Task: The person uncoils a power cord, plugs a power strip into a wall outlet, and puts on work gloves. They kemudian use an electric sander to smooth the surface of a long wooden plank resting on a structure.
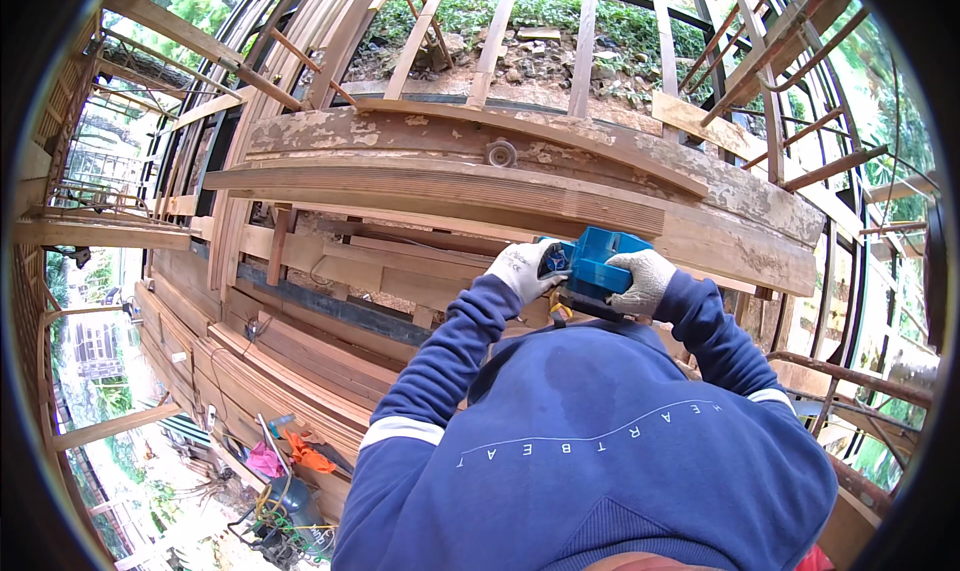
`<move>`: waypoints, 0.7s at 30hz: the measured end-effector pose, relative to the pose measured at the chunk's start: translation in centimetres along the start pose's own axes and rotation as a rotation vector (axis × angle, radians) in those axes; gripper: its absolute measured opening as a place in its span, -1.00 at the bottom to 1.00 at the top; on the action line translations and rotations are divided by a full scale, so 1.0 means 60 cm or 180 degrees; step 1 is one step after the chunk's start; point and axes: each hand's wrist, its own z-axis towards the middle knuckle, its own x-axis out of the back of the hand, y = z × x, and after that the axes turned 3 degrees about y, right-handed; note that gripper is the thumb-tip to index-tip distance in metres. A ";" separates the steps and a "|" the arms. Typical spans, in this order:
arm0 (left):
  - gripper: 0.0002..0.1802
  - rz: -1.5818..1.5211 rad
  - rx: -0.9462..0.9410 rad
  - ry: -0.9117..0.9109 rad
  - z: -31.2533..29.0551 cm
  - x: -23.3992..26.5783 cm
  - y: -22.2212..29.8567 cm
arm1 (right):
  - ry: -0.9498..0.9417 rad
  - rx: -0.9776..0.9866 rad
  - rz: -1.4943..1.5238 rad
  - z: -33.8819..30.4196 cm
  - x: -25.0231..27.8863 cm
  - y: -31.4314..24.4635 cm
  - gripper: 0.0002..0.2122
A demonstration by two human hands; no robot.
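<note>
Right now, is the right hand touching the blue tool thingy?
Touching: the head view shows the gloved right hand closed on the blue tool at its right side, no gap between.

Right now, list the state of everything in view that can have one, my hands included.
Left hand: gloved, closed on the left end of the blue tool.
Right hand: gloved, closed on its right side.
Blue tool: held in both hands; whether it is running cannot be told.
Grooved board: lying crosswise, grooves showing.
Orange cloth: crumpled.
Pink cloth: bunched up.
Blue sweatshirt: worn.
</note>
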 end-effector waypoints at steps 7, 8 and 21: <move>-0.44 0.0908 -0.0417 0.0466 -0.004 -0.013 -0.024 | 0.0095 0.0013 -0.0141 0.001 -0.016 0.012 -0.65; -0.47 0.0829 -0.0276 0.0553 -0.006 -0.020 -0.021 | 0.0177 0.0052 -0.0250 0.004 -0.019 0.014 -0.65; -0.40 0.0885 -0.0372 -0.0061 -0.028 -0.004 -0.044 | -0.0167 0.0758 -0.0181 0.054 -0.029 0.031 -0.68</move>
